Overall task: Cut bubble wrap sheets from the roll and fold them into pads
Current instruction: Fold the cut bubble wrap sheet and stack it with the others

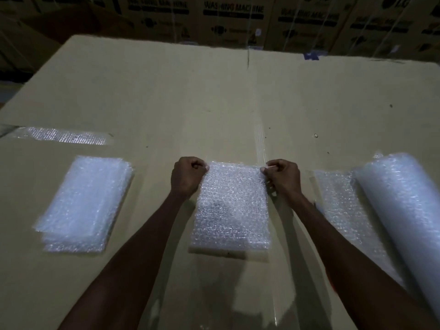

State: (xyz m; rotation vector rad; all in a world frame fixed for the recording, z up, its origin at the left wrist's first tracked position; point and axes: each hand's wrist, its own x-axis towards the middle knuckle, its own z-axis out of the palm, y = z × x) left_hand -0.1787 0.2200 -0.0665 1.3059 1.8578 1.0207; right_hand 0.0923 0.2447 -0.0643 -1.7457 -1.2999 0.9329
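With the left hand (pixel 188 176) and right hand (pixel 281 176) pinching the bubble wrap sheet's (pixel 232 208) far corners, apparently mid-fold, the fingers should be aligning edges squarely before creasing.

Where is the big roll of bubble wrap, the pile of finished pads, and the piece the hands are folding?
bubble wrap roll (pixel 402 206): head view, on the roll's rounded side.
stack of pads (pixel 83 203): head view, middle of the top pad.
folded sheet (pixel 232 210): head view, centre of the sheet between both hands.
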